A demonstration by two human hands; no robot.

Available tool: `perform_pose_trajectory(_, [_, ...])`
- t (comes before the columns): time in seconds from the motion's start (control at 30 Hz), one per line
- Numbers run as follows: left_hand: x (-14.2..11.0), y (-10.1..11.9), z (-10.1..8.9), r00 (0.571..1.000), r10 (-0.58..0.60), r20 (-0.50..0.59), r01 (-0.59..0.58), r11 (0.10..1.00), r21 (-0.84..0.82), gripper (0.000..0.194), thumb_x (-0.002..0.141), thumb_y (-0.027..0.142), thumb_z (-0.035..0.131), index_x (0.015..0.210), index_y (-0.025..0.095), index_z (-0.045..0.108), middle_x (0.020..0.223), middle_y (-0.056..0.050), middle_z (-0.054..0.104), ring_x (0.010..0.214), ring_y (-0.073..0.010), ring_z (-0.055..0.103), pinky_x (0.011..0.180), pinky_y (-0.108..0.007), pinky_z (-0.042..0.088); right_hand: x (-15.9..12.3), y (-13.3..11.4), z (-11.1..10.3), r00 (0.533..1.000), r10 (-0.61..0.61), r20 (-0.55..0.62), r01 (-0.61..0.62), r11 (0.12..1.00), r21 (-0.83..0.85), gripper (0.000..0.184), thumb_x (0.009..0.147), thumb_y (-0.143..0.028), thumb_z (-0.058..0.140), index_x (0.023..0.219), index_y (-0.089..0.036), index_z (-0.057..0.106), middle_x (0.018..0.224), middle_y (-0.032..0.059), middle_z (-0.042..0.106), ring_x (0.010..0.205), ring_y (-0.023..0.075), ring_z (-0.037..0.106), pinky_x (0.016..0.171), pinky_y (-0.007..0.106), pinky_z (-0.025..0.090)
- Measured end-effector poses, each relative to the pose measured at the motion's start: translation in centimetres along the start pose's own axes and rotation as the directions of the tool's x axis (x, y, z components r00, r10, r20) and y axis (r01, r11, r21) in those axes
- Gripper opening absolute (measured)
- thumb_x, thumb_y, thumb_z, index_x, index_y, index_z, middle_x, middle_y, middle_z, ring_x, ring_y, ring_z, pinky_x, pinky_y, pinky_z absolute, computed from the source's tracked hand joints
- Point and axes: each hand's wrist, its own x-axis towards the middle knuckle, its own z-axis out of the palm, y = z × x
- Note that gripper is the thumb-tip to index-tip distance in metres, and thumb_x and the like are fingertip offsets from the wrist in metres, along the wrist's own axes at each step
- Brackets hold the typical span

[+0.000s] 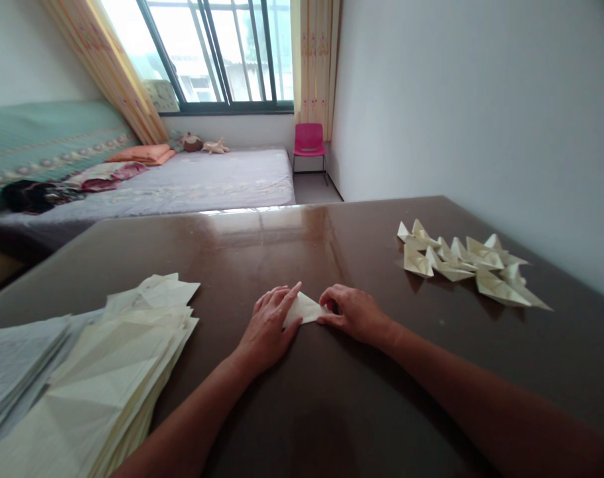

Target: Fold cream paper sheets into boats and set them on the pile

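A small folded piece of cream paper [306, 308] lies on the brown table in front of me, forming a low triangle between my hands. My left hand [273, 320] covers its left part, index finger along the upper edge and thumb by the lower edge, holding it against the tabletop. At the right corner, my right hand [354, 312] pinches the paper between thumb and curled fingers. The paper under my left palm is hidden. Several folded paper boats [461, 262] stand grouped at the right.
Creased cream sheets [113, 358] are piled at the left, beside printed paper [13, 362]. The glossy table [292, 245] spans the foreground. Beyond it are a bed [232, 176], a pink chair [308, 139] and a window [222, 53]. A white wall [471, 99] rises along the right.
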Motion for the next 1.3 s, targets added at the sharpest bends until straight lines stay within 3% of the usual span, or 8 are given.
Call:
perform_pose_trajectory(0.27, [-0.2, 0.0, 0.3, 1.000, -0.018, 0.013, 0.017, 0.998, 0.060, 0.063, 0.089, 0.035, 0.047, 0.146, 0.020, 0.025, 0.144, -0.011, 0.041, 0.138, -0.0262, 0.028, 0.112, -0.049, 0.025, 0.0, 0.0, 0.1, 0.997, -0.077, 0.030, 0.077, 0.997, 0.031, 0.022, 0.078, -0.039, 0.066, 0.094, -0.024, 0.065, 0.088, -0.0004, 0.063, 0.073, 0.0121, 0.056, 0.062, 0.023, 0.034])
perform_pose_trajectory(0.37, [-0.2, 0.3, -0.1, 0.999, 0.013, 0.052, -0.016, 0.998, 0.054, 0.060, 0.089, 0.034, 0.048, 0.145, 0.023, 0.028, 0.141, -0.009, 0.045, 0.135, -0.0240, 0.033, 0.113, -0.049, 0.023, -0.1, 0.1, 0.0, 0.991, -0.124, 0.045, 0.122, 0.991, 0.047, 0.023, 0.078, -0.039, 0.067, 0.096, -0.025, 0.065, 0.088, -0.0010, 0.063, 0.072, 0.0116, 0.056, 0.063, 0.023, 0.035])
perform_pose_trajectory(0.5, [-0.2, 0.5, -0.6, 0.999, 0.004, 0.041, -0.003, 1.000, -0.024, 0.064, 0.082, 0.032, 0.059, 0.141, 0.026, 0.035, 0.128, -0.009, 0.050, 0.123, -0.0241, 0.044, 0.108, -0.048, 0.033, -0.2, 0.0, -0.1, 0.990, -0.134, 0.052, 0.131, 0.990, 0.058, 0.022, 0.077, -0.037, 0.067, 0.096, -0.026, 0.066, 0.089, -0.0016, 0.064, 0.072, 0.0113, 0.056, 0.062, 0.022, 0.035])
perform_pose_trajectory(0.63, [-0.2, 0.8, -0.5, 0.999, -0.039, 0.013, 0.041, 0.985, -0.168, 0.067, 0.078, 0.025, 0.063, 0.140, 0.032, 0.037, 0.120, -0.005, 0.046, 0.110, -0.0192, 0.052, 0.097, -0.037, 0.046, -0.2, -0.2, -0.2, 0.994, -0.102, 0.033, 0.100, 0.992, 0.071, 0.022, 0.076, -0.035, 0.068, 0.096, -0.026, 0.067, 0.089, -0.0017, 0.065, 0.070, 0.0108, 0.056, 0.060, 0.022, 0.035])
perform_pose_trajectory(0.93, [-0.5, 0.9, -0.1, 0.994, -0.055, -0.092, 0.029, 0.965, -0.259, 0.053, 0.081, 0.020, 0.061, 0.131, 0.034, 0.049, 0.119, -0.004, 0.043, 0.112, -0.0178, 0.051, 0.097, -0.034, 0.047, 0.2, 0.4, 0.9, 0.991, -0.133, 0.008, 0.126, 0.959, 0.255, 0.015, 0.081, -0.031, 0.062, 0.090, -0.023, 0.072, 0.082, 0.0004, 0.069, 0.071, 0.0123, 0.059, 0.064, 0.022, 0.039])
perform_pose_trajectory(1.1, [-0.5, 0.9, -0.1, 0.990, -0.025, -0.141, -0.014, 0.963, -0.267, 0.049, 0.082, 0.021, 0.060, 0.129, 0.034, 0.050, 0.119, -0.003, 0.044, 0.110, -0.0169, 0.053, 0.096, -0.033, 0.047, 0.0, 0.0, 0.3, 0.981, -0.195, -0.021, 0.194, 0.948, 0.252, 0.010, 0.081, -0.025, 0.061, 0.084, -0.021, 0.070, 0.076, 0.0010, 0.065, 0.069, 0.0124, 0.056, 0.065, 0.023, 0.038])
perform_pose_trajectory(1.2, [-0.2, 0.7, -0.4, 0.962, -0.089, -0.258, 0.025, 0.970, -0.241, 0.048, 0.083, 0.027, 0.061, 0.130, 0.029, 0.049, 0.121, -0.005, 0.045, 0.112, -0.0187, 0.052, 0.099, -0.036, 0.045, 0.3, 0.2, -0.1, 0.992, -0.112, -0.064, 0.127, 0.942, 0.311, 0.007, 0.080, -0.023, 0.060, 0.080, -0.019, 0.065, 0.073, 0.0005, 0.063, 0.067, 0.0122, 0.054, 0.062, 0.023, 0.037])
perform_pose_trajectory(1.3, [0.2, 0.3, -0.6, 0.894, -0.240, -0.377, 0.114, 0.938, -0.328, 0.050, 0.083, 0.033, 0.060, 0.130, 0.024, 0.047, 0.123, -0.008, 0.046, 0.108, -0.0190, 0.054, 0.091, -0.036, 0.050, 0.8, 0.6, -0.3, 0.995, 0.036, -0.090, 0.008, 0.895, 0.445, 0.008, 0.080, -0.024, 0.058, 0.078, -0.017, 0.061, 0.070, -0.0004, 0.061, 0.064, 0.0115, 0.051, 0.059, 0.023, 0.036])
